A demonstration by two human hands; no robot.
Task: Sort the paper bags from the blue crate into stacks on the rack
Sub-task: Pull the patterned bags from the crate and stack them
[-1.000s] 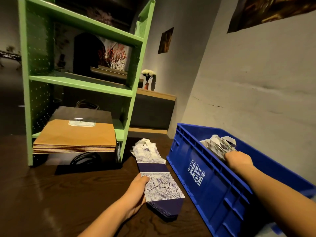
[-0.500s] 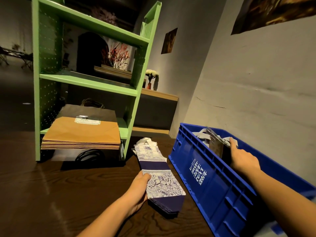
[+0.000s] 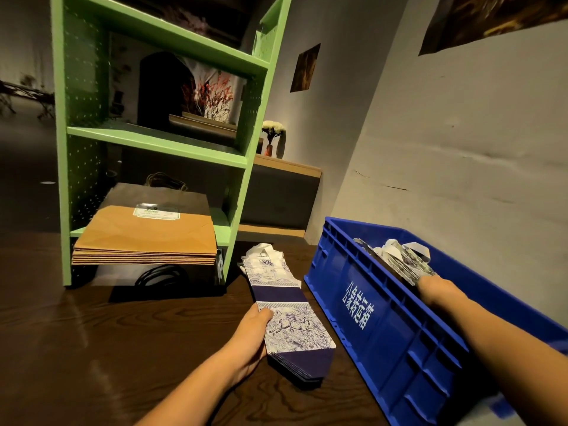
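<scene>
A dark wooden worktop [image 3: 92, 348] in a dim room carries the green rack [image 3: 64, 149]. The left grip [image 3: 249, 336] clasps the edge of the blue-patterned stack [image 3: 292, 327], lying beside the blue crate [image 3: 384, 327]. The right grip [image 3: 436, 292] touches the crate bags [image 3: 396, 259]; its fingers are hidden, so I cannot tell if it grasps them. Pulled up by one corner, these thin bags may fan out and fall; the loose stack could slide.

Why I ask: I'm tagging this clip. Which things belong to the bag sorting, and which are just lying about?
Job: blue crate, white patterned bags in it, right hand, left hand, blue-and-white bag stack, green rack, brown paper bag stack.
Lying about: flower vase, wall picture, wooden ledge.
</scene>
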